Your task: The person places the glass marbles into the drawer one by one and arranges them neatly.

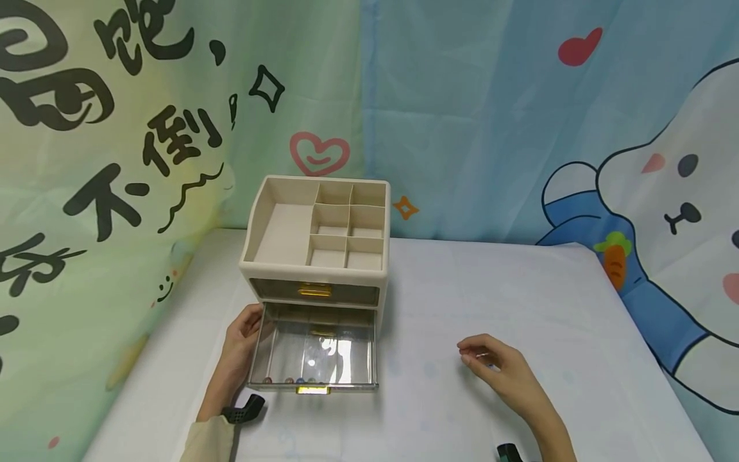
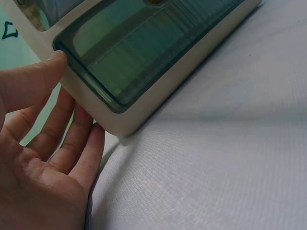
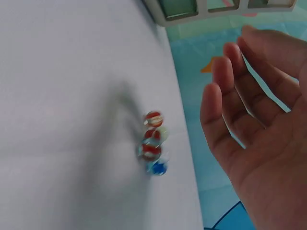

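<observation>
A cream storage box (image 1: 316, 274) with clear drawers stands on the table. One clear drawer (image 1: 314, 353) is pulled out, with several marbles (image 1: 290, 381) along its front inside; below it, a lower drawer (image 2: 129, 62) sits flush in the box. My left hand (image 1: 247, 340) touches the box's left side, its thumb at the front frame and its fingers along the side wall. To the right of the box, my right hand (image 1: 499, 369) hovers with loosely bent fingers. In the right wrist view, several red, blue and clear marbles (image 3: 152, 151) lie clustered on the table, apart from that hand.
Divided compartments (image 1: 346, 224) top the box, above a closed upper drawer (image 1: 314, 292) with a gold handle. A white cloth (image 1: 439, 410) covers the table. Behind it hangs a printed curtain (image 1: 450, 128).
</observation>
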Tool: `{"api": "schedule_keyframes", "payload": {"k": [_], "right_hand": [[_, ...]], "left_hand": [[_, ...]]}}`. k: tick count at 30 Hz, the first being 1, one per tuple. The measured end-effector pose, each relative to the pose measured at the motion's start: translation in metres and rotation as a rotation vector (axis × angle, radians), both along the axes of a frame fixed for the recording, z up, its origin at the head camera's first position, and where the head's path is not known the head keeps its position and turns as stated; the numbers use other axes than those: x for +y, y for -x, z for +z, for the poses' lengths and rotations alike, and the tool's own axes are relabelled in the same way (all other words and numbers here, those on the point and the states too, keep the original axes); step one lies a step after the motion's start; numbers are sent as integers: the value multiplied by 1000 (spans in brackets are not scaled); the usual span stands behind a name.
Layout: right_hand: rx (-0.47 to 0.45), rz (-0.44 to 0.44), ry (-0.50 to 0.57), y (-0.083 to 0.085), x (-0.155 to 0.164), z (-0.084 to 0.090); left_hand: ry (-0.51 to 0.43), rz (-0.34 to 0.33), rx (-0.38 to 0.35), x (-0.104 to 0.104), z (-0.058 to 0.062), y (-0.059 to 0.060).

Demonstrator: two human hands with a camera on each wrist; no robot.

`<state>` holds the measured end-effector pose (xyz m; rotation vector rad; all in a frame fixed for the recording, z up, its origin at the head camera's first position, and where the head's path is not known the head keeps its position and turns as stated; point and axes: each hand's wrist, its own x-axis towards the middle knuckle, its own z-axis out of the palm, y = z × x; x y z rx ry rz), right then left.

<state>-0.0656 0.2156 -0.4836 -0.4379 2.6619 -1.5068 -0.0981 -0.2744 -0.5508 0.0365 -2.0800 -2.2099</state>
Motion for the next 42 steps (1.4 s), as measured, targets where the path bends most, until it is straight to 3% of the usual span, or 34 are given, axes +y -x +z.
{"api": "schedule_keyframes", "payload": {"k": [7, 18, 27, 42], "right_hand": [[-20, -114, -32, 1, 7, -12], [-66, -189, -127, 1, 17, -26], [-8, -272, -215, 2, 20, -32], [-48, -275, -403, 2, 22, -36]], "left_hand": [[-1, -8, 10, -1, 0, 0], [10, -1, -9, 0, 1, -1], [5, -3, -1, 0, 2, -2], [16, 4, -9, 1, 2, -2]]}}
